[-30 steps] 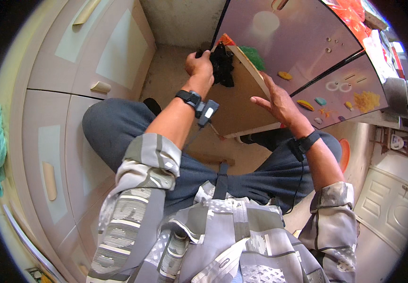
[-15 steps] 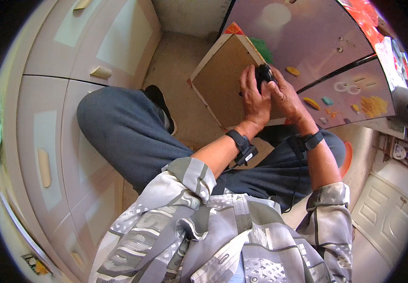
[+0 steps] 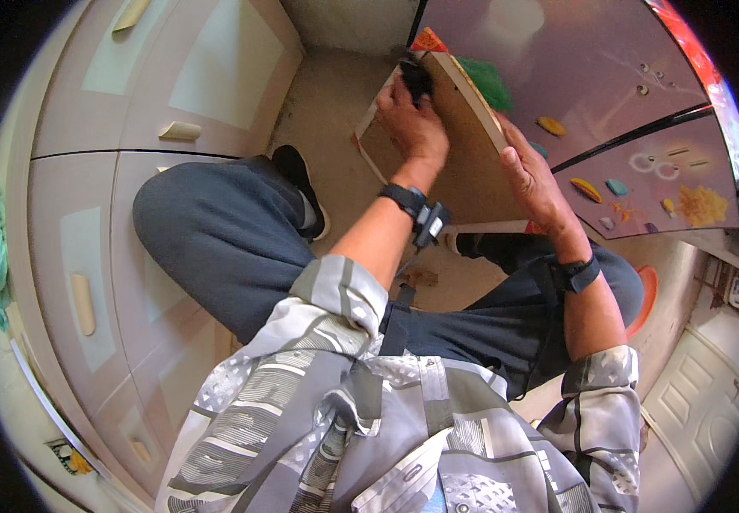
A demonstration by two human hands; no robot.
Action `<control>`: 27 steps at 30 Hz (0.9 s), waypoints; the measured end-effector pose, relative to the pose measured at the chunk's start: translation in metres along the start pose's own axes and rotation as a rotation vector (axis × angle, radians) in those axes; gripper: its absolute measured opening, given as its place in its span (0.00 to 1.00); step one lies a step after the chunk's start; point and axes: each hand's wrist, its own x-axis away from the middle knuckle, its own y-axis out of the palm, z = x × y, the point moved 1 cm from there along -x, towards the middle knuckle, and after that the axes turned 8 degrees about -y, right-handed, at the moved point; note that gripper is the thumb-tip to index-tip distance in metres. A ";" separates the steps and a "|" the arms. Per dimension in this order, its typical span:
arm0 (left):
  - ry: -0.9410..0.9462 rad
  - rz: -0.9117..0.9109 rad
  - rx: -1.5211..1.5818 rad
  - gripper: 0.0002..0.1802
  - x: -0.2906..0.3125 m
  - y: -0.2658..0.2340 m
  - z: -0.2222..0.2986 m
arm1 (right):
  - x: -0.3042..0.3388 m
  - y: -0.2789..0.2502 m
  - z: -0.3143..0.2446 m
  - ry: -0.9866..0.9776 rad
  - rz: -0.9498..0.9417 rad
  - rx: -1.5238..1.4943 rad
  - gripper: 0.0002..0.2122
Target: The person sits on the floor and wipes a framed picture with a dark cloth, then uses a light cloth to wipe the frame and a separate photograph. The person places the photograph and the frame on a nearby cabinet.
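Observation:
I crouch over a flat brown board (image 3: pixel 464 175) that stands tilted against the front of a purple refrigerator (image 3: pixel 575 77). My left hand (image 3: pixel 412 120) presses a small black object (image 3: pixel 416 79), perhaps a cloth or sponge, against the board's upper corner. My right hand (image 3: pixel 530 175) grips the board's right edge and steadies it. Both wrists carry black bands. What the black object is cannot be told for sure.
Pale cabinet doors with cream handles (image 3: pixel 180 130) curve along the left. Coloured magnets (image 3: pixel 588 188) dot the refrigerator door. My black shoe (image 3: pixel 299 184) rests on the beige floor (image 3: pixel 327 94). A white panelled door (image 3: pixel 694 402) is at the lower right.
My left hand has slid with the black object from the board's right side up to its top corner. My right hand stays on the board's right edge.

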 end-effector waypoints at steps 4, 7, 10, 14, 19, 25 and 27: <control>-0.386 -0.191 -0.226 0.27 -0.028 -0.004 -0.044 | -0.003 0.001 0.001 0.005 -0.002 0.010 0.48; -0.286 -0.211 -0.175 0.26 -0.025 -0.009 -0.051 | -0.007 0.002 0.004 -0.006 0.004 0.020 0.48; -0.318 -0.216 -0.051 0.26 -0.019 -0.011 -0.034 | -0.007 0.001 0.006 0.003 -0.005 0.032 0.48; 0.026 -0.007 0.134 0.20 -0.024 -0.011 0.004 | -0.007 0.003 0.004 -0.016 -0.010 0.007 0.48; -0.093 -0.084 0.101 0.25 -0.051 -0.013 -0.006 | -0.008 0.005 0.001 0.014 0.002 -0.007 0.49; -0.492 -0.171 0.130 0.22 -0.077 -0.010 -0.069 | -0.003 0.007 -0.003 0.033 -0.034 -0.037 0.52; -0.575 -0.158 0.087 0.23 -0.075 -0.007 -0.088 | -0.003 0.008 -0.005 0.013 -0.018 -0.052 0.52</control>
